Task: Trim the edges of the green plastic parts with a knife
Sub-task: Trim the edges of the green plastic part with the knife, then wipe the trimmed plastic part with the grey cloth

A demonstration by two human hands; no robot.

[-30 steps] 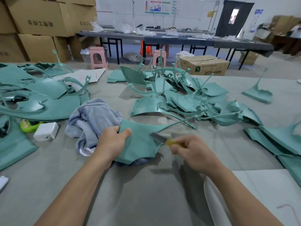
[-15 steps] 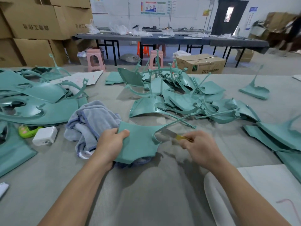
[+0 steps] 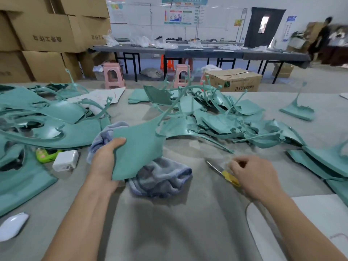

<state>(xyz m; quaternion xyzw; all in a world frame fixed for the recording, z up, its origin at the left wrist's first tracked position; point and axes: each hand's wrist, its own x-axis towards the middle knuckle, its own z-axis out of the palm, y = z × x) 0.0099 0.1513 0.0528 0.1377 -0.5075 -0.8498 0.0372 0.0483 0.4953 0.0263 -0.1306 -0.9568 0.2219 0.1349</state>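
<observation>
Now one green plastic part (image 3: 138,149) is held up at frame centre, pinched at its left edge by the left hand (image 3: 105,162); earlier it was lower. One knife (image 3: 223,173) is seen at the right hand (image 3: 254,176), whose fingers are curled over its yellow handle, drawn away from the part. Many green parts (image 3: 216,119) are heaped on the counter (image 3: 178,223). One open cardboard box (image 3: 233,80) is seen beyond, contents hidden.

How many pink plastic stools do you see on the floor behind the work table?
2. One pink stool stands at the left, near the stacked cardboard boxes. The second pink stool stands further right, partly behind the green parts. More may be hidden.
</observation>
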